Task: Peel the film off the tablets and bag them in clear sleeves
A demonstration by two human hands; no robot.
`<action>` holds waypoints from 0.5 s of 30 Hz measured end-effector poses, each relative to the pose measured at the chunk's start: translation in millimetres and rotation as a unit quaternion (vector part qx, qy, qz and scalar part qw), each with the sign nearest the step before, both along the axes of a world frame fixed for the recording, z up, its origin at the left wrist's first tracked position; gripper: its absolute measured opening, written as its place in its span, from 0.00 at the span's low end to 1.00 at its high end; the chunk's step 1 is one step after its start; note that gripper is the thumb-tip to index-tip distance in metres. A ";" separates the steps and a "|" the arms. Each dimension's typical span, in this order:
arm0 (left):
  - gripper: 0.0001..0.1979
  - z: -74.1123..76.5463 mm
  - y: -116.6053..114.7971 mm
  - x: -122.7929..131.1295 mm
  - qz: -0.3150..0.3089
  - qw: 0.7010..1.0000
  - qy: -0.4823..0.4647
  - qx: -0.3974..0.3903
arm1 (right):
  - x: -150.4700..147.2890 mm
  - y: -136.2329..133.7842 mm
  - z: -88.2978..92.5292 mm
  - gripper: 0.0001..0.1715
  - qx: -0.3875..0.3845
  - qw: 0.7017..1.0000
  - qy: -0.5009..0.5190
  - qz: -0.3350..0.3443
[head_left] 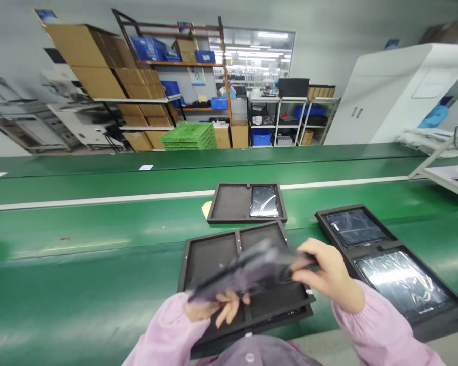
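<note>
- Worktop [80, 284], long and green, runs across the whole view, with a white stripe along it.
- A tall white cabinet [381, 91] stands at the back right.
- An orange-brown rack [226, 71] at the back left of centre holds blue bins [148, 48].
- Green crates [189, 136] sit beyond the worktop, left of centre.
- A black tray on the right [366, 250] holds two shiny panels, one nearer [406, 279] and one farther [356, 227].
- A black two-compartment tray in the middle [209, 254] lies slightly askew beneath the hands.
- A smaller-looking black tray [231, 201], just beyond it, has a glossy panel [264, 201] in its right compartment.
- A flat, dark-edged panel [244, 269], blurred, is held tilted above the middle tray, its right end higher.
- The right hand [330, 269], in a pink sleeve, pinches the panel's right end between thumb and fingers.
- The left hand [209, 309], also pink-sleeved, is under the panel's left end, fingers slightly spread; whether they close on it, I cannot tell.
- A pale yellow scrap [205, 209] peeks out left of the far tray.
</note>
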State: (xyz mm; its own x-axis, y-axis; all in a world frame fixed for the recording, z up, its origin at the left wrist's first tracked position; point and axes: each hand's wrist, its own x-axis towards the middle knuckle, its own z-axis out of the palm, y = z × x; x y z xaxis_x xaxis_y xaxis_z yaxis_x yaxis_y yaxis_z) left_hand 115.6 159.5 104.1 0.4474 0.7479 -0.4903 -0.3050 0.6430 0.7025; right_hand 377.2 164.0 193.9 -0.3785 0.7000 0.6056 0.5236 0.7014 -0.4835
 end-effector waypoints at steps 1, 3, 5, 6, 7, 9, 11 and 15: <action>0.24 -1.0 0.3 -5.0 0.013 0.999 -0.028 0.042 | -0.5 0.2 -3.9 0.16 -0.065 0.995 0.071 -0.041; 0.32 -3.2 -1.5 -3.3 0.055 0.985 -0.100 0.129 | -5.8 3.1 -15.4 0.14 -0.189 0.959 0.194 -0.088; 0.37 -4.7 -6.7 11.0 0.106 0.970 -0.155 0.153 | -14.8 8.2 -29.8 0.15 -0.280 0.915 0.278 -0.086; 0.36 -5.3 -10.3 20.0 0.112 0.971 -0.159 0.140 | -19.2 10.9 -37.4 0.16 -0.310 0.898 0.302 -0.083; 0.32 -6.0 -14.0 28.6 0.121 0.975 -0.147 0.117 | -22.6 13.4 -44.9 0.17 -0.328 0.886 0.316 -0.085; 0.24 -8.2 -21.4 40.9 0.151 0.979 -0.116 0.068 | -24.6 17.7 -58.1 0.19 -0.336 0.883 0.313 -0.101; 0.22 -11.5 -27.4 45.2 0.178 0.978 -0.109 0.025 | -19.7 21.6 -67.4 0.18 -0.321 0.900 0.267 -0.122; 0.16 -17.4 -32.8 43.2 0.208 0.971 -0.116 -0.018 | -2.4 30.9 -73.4 0.19 -0.306 0.942 0.073 -0.120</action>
State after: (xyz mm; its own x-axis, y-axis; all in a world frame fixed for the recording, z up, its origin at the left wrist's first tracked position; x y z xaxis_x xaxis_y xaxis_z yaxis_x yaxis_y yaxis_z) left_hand 158.9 126.6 86.8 0.2112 0.8721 -0.4415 -0.6911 0.4526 0.5635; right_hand 374.7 194.9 120.5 -0.1097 0.9895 0.0936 0.5279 0.1378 -0.8381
